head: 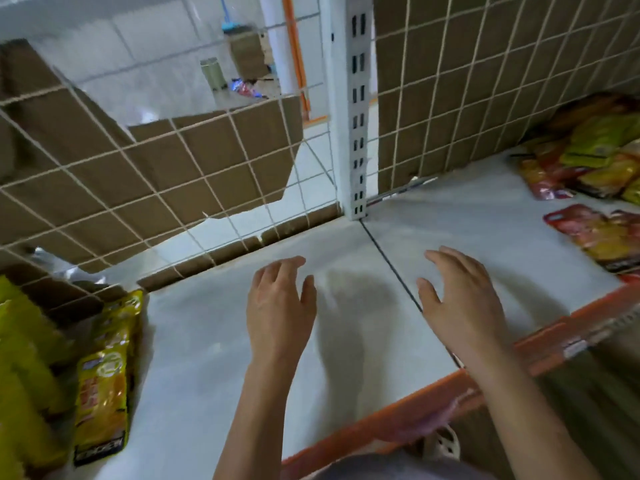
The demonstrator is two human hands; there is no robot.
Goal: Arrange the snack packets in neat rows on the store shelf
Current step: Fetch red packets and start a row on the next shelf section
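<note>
A big white shelf [214, 341] fills the middle. Two hands, left hand [280, 306] and right hand [464, 299], are spread open over it, holding nothing. One yellow packet [100, 375] lies lower left. A blurry packet pile [588, 161] sits upper right.

White wire grid [138, 174] beyond the left hand [280, 306], brown cardboard [86, 150] behind it, white slotted post [358, 116] ahead and left of the right hand [460, 299], pale tiled floor [156, 39] far past both, brown box [247, 53] standing there.
</note>
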